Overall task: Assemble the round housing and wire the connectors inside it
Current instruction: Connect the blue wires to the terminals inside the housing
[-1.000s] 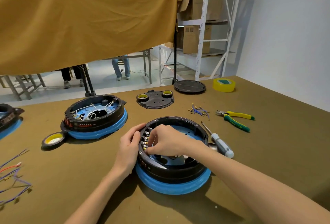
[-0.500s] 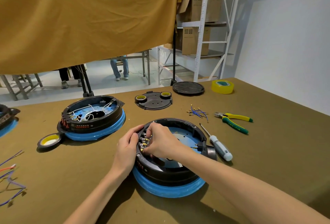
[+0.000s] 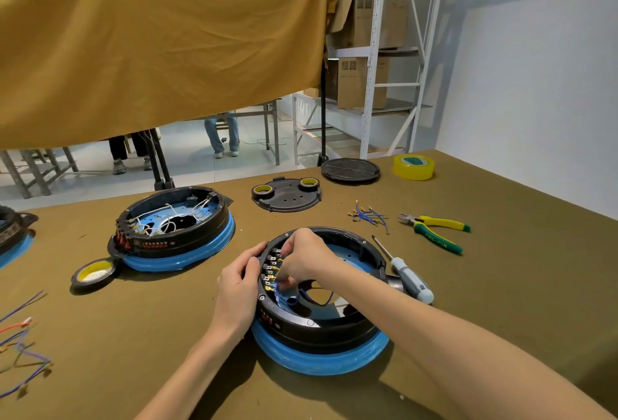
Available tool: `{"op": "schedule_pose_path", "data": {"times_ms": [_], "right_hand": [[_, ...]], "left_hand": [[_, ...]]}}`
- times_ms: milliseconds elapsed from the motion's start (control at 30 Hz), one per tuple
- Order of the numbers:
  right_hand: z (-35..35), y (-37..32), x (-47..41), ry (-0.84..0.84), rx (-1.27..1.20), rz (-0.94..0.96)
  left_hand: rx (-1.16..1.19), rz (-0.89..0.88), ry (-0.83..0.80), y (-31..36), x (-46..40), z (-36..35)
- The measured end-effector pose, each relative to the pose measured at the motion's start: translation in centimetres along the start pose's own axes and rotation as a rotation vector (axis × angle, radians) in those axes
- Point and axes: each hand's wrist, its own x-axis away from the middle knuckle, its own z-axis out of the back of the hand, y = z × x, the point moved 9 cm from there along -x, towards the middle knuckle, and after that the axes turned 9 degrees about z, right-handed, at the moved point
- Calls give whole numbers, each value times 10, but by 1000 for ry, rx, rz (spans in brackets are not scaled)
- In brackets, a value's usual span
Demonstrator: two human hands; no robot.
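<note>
The round housing (image 3: 321, 326), black plastic on a blue ring, sits on the olive cloth counter (image 3: 501, 285). The left hand (image 3: 239, 282) grips its rim. The right hand (image 3: 302, 257) reaches inside, fingers pinching a blue wire (image 3: 284, 299) at brass connectors (image 3: 272, 272). A screwdriver (image 3: 406, 274) lies just beside, pliers (image 3: 434, 229) farther away.

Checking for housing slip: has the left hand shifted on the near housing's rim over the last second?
No. The left hand grips the same left rim spot of the near housing, beside the terminal row.
</note>
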Motion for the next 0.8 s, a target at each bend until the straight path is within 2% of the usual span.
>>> {"op": "schedule_pose_path", "data": {"times_ms": [133, 267, 367, 433, 600, 700, 800], "right_hand": [[-1, 6, 2, -94, -116, -85], [5, 11, -2, -80, -226, -235], [6, 4, -6, -79, -75, -118], [10, 0, -6, -32, -62, -35], [13, 11, -6, -32, -182, -195], [16, 9, -9, 21, -150, -183], [14, 4, -12, -6, -125, -138]], "left_hand": [[-29, -5, -26, 2, 0, 0], [-37, -4, -28, 3, 2, -1], [-42, 1, -19, 4, 3, -1], [-46, 5, -12, 5, 4, -1], [-55, -10, -18, 8, 6, 0], [-59, -15, -20, 9, 6, 0], [-77, -21, -42, 12, 5, 1]]}}
